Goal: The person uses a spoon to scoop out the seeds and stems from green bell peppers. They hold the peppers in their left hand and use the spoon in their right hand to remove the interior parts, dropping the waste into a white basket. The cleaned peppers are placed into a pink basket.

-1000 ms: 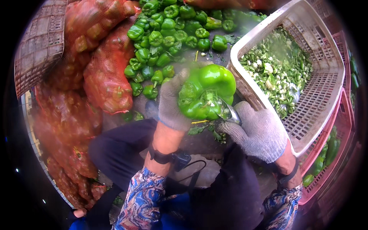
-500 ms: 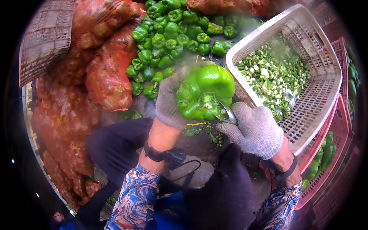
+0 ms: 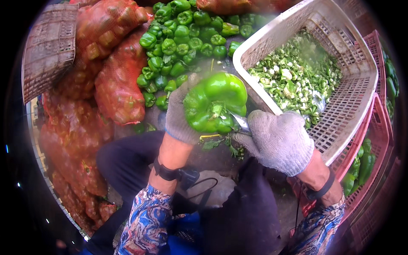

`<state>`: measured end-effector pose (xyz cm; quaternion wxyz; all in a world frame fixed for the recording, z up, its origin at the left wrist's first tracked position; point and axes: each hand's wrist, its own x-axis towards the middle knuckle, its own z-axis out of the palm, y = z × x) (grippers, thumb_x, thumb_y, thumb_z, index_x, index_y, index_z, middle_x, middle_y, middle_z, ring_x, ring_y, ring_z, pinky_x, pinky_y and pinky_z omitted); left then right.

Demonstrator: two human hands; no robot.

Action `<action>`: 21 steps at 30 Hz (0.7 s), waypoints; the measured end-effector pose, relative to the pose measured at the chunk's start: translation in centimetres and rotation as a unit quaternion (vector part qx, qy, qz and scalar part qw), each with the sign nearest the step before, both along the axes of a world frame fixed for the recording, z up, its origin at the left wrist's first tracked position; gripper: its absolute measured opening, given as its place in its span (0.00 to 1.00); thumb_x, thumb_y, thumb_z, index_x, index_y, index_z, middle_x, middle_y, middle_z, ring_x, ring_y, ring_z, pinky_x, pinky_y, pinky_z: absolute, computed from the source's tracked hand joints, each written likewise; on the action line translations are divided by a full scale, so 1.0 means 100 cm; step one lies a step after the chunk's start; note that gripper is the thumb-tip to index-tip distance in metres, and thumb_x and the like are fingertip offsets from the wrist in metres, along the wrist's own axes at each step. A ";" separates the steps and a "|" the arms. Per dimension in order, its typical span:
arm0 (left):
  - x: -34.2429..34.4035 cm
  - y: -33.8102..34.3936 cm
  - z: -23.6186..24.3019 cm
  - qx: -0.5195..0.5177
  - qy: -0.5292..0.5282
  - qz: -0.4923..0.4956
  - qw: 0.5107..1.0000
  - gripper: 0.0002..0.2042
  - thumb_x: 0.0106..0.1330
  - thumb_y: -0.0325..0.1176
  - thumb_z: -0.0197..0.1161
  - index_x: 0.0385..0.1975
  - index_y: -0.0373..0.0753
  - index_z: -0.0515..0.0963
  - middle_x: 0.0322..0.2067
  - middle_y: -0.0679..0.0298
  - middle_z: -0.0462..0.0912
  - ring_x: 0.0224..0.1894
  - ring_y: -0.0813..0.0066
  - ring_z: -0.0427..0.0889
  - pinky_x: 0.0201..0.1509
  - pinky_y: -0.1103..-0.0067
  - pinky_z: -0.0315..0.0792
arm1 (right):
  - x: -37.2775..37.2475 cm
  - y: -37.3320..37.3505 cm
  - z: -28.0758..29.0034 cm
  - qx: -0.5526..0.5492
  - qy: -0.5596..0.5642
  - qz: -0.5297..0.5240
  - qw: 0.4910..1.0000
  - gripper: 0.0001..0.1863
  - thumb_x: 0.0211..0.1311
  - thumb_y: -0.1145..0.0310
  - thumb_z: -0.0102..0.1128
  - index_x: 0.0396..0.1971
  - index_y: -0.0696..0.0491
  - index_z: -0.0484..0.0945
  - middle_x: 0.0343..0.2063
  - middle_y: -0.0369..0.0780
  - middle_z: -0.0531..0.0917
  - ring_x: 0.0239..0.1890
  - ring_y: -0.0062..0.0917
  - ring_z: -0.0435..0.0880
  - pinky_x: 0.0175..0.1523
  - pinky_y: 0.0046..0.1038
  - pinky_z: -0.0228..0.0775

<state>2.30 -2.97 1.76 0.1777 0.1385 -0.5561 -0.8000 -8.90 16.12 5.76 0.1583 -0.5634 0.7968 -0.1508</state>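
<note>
A large green bell pepper (image 3: 227, 91) is gripped from its left side by my left hand (image 3: 178, 112), in a grey knit glove. Its stem end faces me, with a pale cut stub in the middle. My right hand (image 3: 280, 138), gloved the same way, is closed round a small knife (image 3: 241, 121). The blade's tip meets the pepper beside the stem; the handle is hidden in the glove. Just right of the hands stands a whitish plastic crate (image 3: 265, 100) with green and pale pepper trimmings (image 3: 293, 80) in it.
Whole green peppers (image 3: 182, 42) lie heaped on the floor ahead. Red mesh sacks (image 3: 121, 85) fill the left side, below a tilted grey crate (image 3: 50, 51). Pink crates (image 3: 374, 127) holding green peppers stand at the right. My bent knees are below the hands.
Both hands and the pepper have shifted slightly left in the picture, as has the background. The knife tip stays by the stem, with more of the blade showing.
</note>
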 end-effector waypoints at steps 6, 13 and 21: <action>0.006 -0.004 -0.004 -0.325 -0.007 0.063 0.944 0.23 0.62 0.32 0.68 0.58 0.34 0.77 0.48 0.60 0.86 0.49 0.72 0.85 0.54 0.75 0.78 | -0.010 -0.003 0.022 0.031 0.042 0.048 0.997 0.23 0.61 0.50 0.67 0.35 0.58 0.77 0.15 0.44 0.77 0.16 0.40 0.81 0.21 0.39 0.72; 0.013 0.005 -0.003 -0.372 -0.011 0.042 0.927 0.22 0.63 0.33 0.68 0.57 0.34 0.77 0.48 0.60 0.87 0.49 0.71 0.85 0.53 0.75 0.78 | -0.002 0.004 0.041 0.089 -0.006 0.011 0.996 0.29 0.63 0.50 0.67 0.46 0.63 0.77 0.16 0.44 0.79 0.17 0.43 0.82 0.23 0.39 0.72; 0.012 0.025 0.000 -0.254 0.007 0.019 0.967 0.20 0.69 0.39 0.62 0.56 0.34 0.77 0.48 0.59 0.86 0.49 0.69 0.85 0.55 0.72 0.78 | 0.023 0.031 0.029 0.003 -0.336 -0.153 0.929 0.20 0.62 0.53 0.71 0.40 0.56 0.79 0.29 0.53 0.82 0.34 0.50 0.84 0.39 0.41 0.76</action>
